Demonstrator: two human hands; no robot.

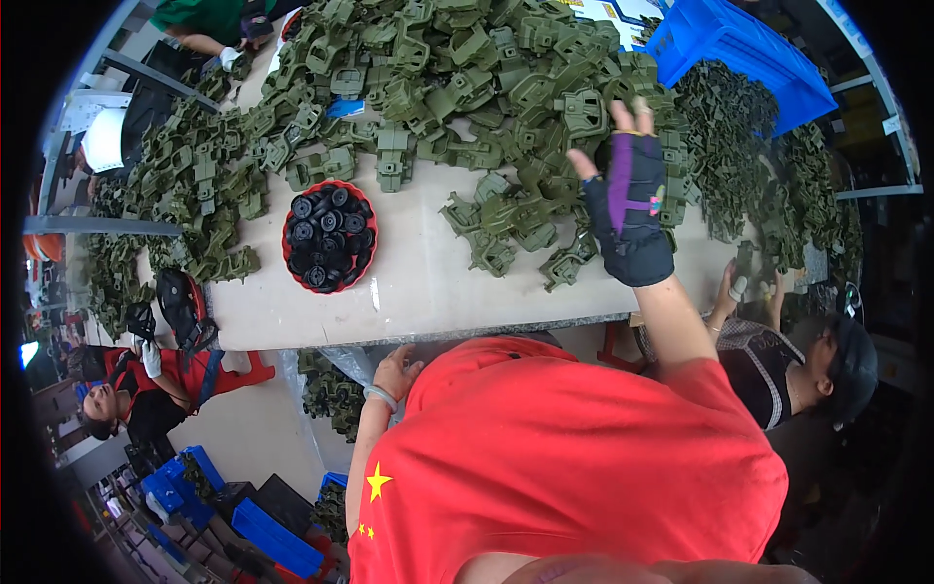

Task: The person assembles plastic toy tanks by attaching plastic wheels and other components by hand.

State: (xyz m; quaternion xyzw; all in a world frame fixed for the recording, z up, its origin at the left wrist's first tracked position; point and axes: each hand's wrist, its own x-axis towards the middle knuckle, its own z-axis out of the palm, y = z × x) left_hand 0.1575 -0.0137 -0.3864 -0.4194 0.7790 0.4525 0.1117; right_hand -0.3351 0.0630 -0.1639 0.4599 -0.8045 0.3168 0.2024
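My right hand [630, 200], in a black and purple fingerless glove, reaches over the heap of olive-green plastic parts [467, 83]. Its thumb and fingertips are spread apart, next to a boxy green part [586, 113]; whether they touch it I cannot tell. Below the front edge of the table, my left hand [394, 374] is bare, with a band at the wrist. It is beside my red shirt, fingers loosely bent and apart, nothing seen in them. Left of the heap stands a round red basket [286, 248] full of black wheels [329, 234].
More green parts cover the left side and the far right of the pale table [409, 282]. A blue crate [744, 58] sits tilted at the back right. Co-workers are at the right, left and far left. Blue bins [277, 540] stand on the floor.
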